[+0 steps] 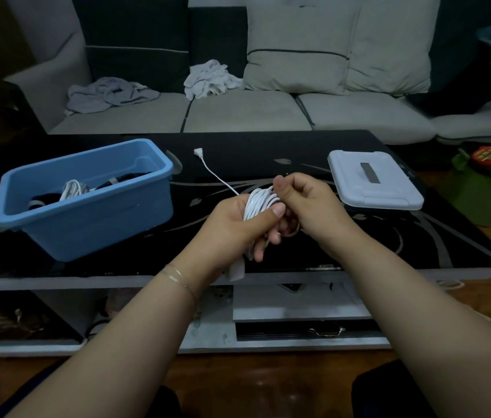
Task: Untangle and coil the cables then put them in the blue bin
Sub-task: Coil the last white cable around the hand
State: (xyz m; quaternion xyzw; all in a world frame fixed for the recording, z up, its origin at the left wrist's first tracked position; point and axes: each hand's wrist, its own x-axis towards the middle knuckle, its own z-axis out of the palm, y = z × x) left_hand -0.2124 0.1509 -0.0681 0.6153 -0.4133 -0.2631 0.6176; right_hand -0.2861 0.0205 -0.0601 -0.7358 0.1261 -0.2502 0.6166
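A pale sofa (238,113) with big cushions runs along the far side, beyond both hands, with two crumpled cloths (111,93) lying on its seat. In front of it stands the black glass worktop (268,152), patterned with silver swirls, and both hands are held above its near middle. The blue bin (87,203) sits on the worktop to the left of the hands, open at the top, with a white coil and some dark cables already lying inside. To the right of the hands, just beyond them, lies a white lid (374,179), flat on the glass. The left hand (238,227) has its grip closed around a bundle of white cable (259,203), thumb pressed across the loops. The right hand (304,200) pinches the top of the same coil, its fingers curled over the strands. One loose end trails away from the hands across the glass, ending in a small white plug (197,152) near the bin's far right corner.
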